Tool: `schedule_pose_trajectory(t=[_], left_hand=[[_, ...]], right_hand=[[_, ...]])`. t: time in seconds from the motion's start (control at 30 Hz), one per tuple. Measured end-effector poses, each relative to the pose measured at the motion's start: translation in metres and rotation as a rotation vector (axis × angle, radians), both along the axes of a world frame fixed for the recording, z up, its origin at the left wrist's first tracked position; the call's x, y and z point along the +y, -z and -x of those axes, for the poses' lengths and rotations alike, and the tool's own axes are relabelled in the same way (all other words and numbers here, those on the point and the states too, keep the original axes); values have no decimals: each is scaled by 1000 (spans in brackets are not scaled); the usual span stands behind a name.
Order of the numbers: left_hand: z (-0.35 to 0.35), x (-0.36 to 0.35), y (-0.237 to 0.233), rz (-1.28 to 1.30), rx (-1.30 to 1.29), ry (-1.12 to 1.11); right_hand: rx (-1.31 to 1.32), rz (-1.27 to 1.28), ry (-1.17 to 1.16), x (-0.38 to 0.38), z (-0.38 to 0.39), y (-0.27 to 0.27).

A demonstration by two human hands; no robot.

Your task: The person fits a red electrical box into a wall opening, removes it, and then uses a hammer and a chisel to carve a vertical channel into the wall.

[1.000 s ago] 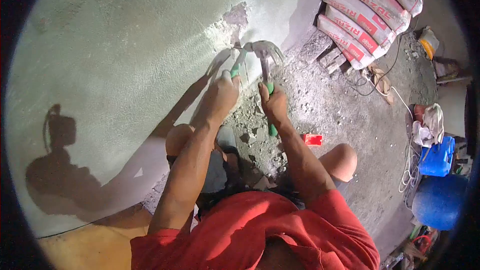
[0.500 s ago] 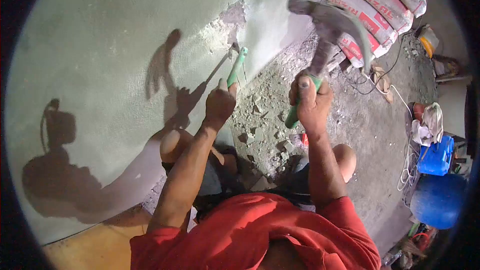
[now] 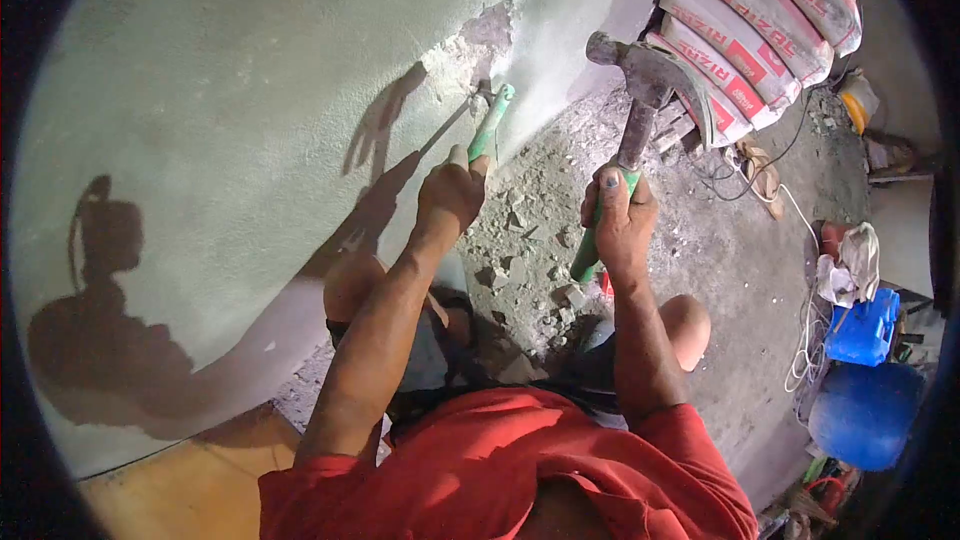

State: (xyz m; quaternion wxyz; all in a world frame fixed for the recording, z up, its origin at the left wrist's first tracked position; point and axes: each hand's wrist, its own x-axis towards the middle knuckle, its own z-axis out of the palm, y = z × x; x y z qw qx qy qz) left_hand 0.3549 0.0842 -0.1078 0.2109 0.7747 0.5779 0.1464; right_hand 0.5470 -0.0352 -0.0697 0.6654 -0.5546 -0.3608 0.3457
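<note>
My left hand (image 3: pixel 450 192) grips a green-handled chisel (image 3: pixel 491 120) whose tip rests against the plastered wall (image 3: pixel 230 70), just below a chipped patch of bare masonry (image 3: pixel 478 40). My right hand (image 3: pixel 620 215) holds a claw hammer (image 3: pixel 640 80) by its green grip, with the steel head raised to the right of the chisel and apart from it. I am crouched with both knees bent, facing the base of the wall.
Broken plaster rubble (image 3: pixel 520 260) litters the floor below the chisel. Stacked cement bags (image 3: pixel 760 10) lie on wood at the upper right. A white cable (image 3: pixel 800 340), blue containers (image 3: pixel 865 325), rags and a small red object (image 3: pixel 606 285) are on the right.
A second ago the hammer head was down at the chisel. It swung up high and back, and now it has come partway down toward the chisel again. The left hand shifted slightly right.
</note>
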Motion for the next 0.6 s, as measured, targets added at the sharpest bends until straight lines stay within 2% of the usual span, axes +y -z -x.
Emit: schedule_pose_trajectory(t=[0.2,0.33,0.4,0.47,0.5,0.6], left_hand=[[-6,-4,-10,-47,-7,-51],[-7,-1,-13,-70,7,-10],[-9,-5,-21,-87,6,-43],[-7,-2,-11,-115,-4,-19],[-7,0,-8,-142,-14,4],[-12,-5,-27,-77,79,-46]], right_hand=[[-78,-79,26,3,-1,6],[-142,54,88,18,9,45],[-171,160,43,29,25,52],[-507,276,6,48,21,89],[-354,200,15,48,22,91],[-278,188,60,44,9,66]])
